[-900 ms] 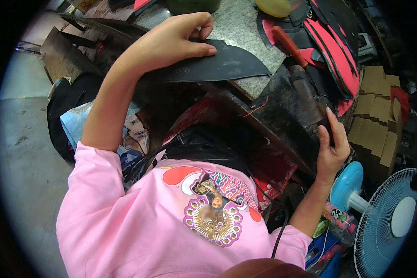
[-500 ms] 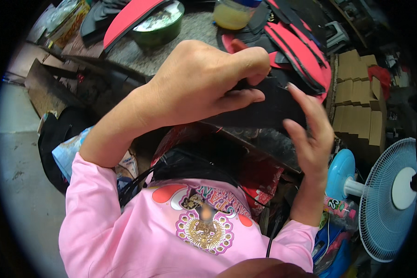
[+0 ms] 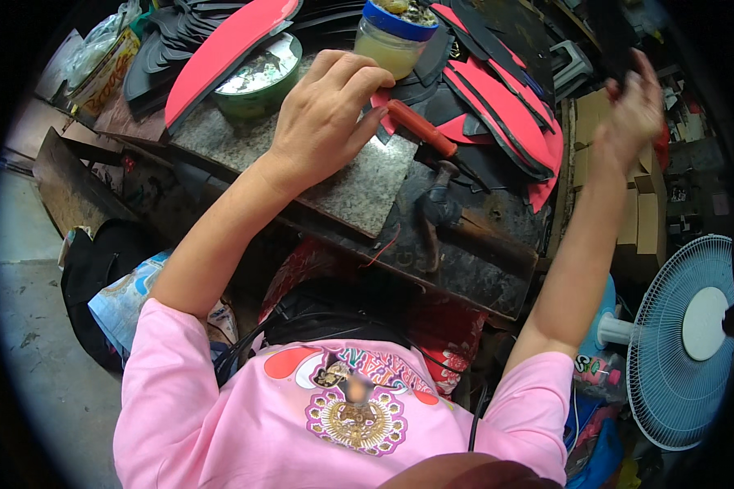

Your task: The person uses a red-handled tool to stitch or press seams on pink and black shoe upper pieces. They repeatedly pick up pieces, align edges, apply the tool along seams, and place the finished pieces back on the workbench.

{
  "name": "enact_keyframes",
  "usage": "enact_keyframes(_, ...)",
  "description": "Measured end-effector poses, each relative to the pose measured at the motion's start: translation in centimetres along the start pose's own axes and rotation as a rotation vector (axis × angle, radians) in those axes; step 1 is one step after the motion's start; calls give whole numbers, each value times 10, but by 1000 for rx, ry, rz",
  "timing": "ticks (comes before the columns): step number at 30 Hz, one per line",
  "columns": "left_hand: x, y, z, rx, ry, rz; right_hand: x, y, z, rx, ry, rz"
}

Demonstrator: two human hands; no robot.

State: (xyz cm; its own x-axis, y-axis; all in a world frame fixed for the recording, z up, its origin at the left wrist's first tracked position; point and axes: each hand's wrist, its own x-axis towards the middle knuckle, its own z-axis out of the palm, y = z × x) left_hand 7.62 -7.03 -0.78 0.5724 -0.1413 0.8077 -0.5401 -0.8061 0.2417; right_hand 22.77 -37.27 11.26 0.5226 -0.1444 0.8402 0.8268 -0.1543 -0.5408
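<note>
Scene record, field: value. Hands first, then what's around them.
left hand: raised over a grey speckled stone slab, thumb near a red-handled tool with a dark shaft; contact unclear
right hand: out to the right, blurred; dark shape at its fingers, cannot tell if held
hammer: dark metal head, brown handle, right of the slab
containers: blue-rimmed clear jar, yellowish contents; round green tub
flat pieces: curved pink-and-black ones right of the jar
far right: white round fan

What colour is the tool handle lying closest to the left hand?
The tool handle is orange-red; it shows best in the head view.
</note>
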Motion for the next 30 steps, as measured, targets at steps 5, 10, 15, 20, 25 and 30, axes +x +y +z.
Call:
enact_keyframes(5,1,0,-1,-9,-39,-27,-32,72,7,-903,-760,126)
enact_keyframes(10,-3,1,4,48,-82,14,-81,22,19,-872,-840,-65)
enact_keyframes(15,-4,0,5,65,-154,45,-108,-40,46,-529,-843,-193)
enact_keyframes(20,-5,-1,5,25,-165,35,-143,-55,71,-506,-759,-253)
enact_keyframes(25,-7,-4,8,21,-164,13,-158,-49,70,-511,-777,-324)
enact_keyframes(30,-8,-6,11,54,-154,11,-160,-43,67,-542,-767,-301)
